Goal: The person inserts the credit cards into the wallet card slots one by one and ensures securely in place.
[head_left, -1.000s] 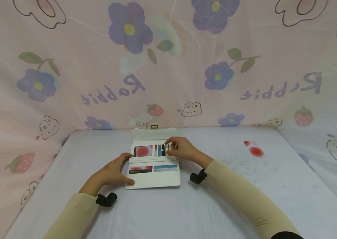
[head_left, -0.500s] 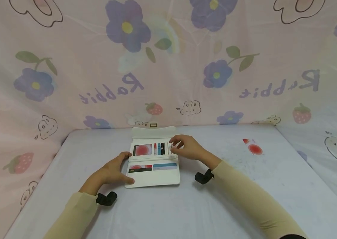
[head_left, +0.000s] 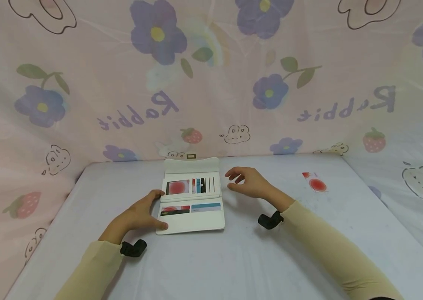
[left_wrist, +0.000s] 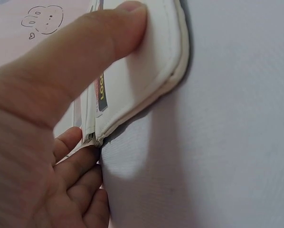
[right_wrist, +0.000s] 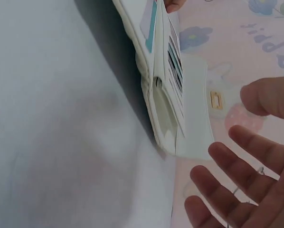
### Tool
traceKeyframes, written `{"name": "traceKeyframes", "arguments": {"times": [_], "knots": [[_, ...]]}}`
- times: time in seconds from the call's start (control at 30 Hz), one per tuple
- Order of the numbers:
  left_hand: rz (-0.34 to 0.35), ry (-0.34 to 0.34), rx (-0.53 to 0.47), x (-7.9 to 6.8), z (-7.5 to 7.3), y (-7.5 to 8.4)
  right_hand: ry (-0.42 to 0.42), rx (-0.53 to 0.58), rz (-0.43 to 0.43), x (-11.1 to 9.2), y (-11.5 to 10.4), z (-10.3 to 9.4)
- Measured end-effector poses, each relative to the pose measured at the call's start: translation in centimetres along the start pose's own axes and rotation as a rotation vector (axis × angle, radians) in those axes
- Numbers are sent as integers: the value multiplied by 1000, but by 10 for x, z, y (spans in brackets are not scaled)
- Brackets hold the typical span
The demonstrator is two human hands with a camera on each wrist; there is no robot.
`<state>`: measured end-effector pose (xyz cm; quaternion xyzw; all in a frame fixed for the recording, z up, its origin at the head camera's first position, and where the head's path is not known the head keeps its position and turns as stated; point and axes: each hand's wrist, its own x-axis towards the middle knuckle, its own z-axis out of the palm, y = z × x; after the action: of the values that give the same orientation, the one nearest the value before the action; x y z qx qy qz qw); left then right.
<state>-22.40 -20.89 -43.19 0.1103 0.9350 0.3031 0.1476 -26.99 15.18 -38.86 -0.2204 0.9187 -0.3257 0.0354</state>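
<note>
A white wallet (head_left: 190, 223) lies unfolded on the table, its clasp flap (head_left: 192, 166) spread toward the back. One red-patterned card (head_left: 177, 187) shows in its window, and narrow card edges (head_left: 198, 186) show in the slots beside it. Two more cards, one dark and red (head_left: 175, 210), one blue (head_left: 205, 207), sit in the near panel. My left hand (head_left: 141, 214) holds the wallet's left edge, thumb on the near panel, fingers by the fold. Right of the wallet, my right hand (head_left: 250, 182) hovers with loosely bent fingers, holding nothing; the right wrist view shows them spread.
A loose white card with red markings (head_left: 317, 184) lies farther right on the white-covered table (head_left: 196, 266). Behind the table hangs a pink floral curtain (head_left: 211, 83). Each wrist carries a small black camera, such as the right one (head_left: 270, 220).
My right hand has drawn away from the wallet's card slots and moved right, uncovering the rightmost slots. My left hand stays on the wallet's left edge. The head view has shifted slightly.
</note>
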Motion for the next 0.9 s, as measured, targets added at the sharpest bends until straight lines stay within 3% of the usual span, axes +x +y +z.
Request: {"name": "traceKeyframes", "arguments": {"times": [0.6,0.9], "knots": [[20,-5,14,1,0,-2,39,-56,17,-33,40,-50],[17,-2,6,-2,-2,1,52,-90,86,-51,69,-80]]}}
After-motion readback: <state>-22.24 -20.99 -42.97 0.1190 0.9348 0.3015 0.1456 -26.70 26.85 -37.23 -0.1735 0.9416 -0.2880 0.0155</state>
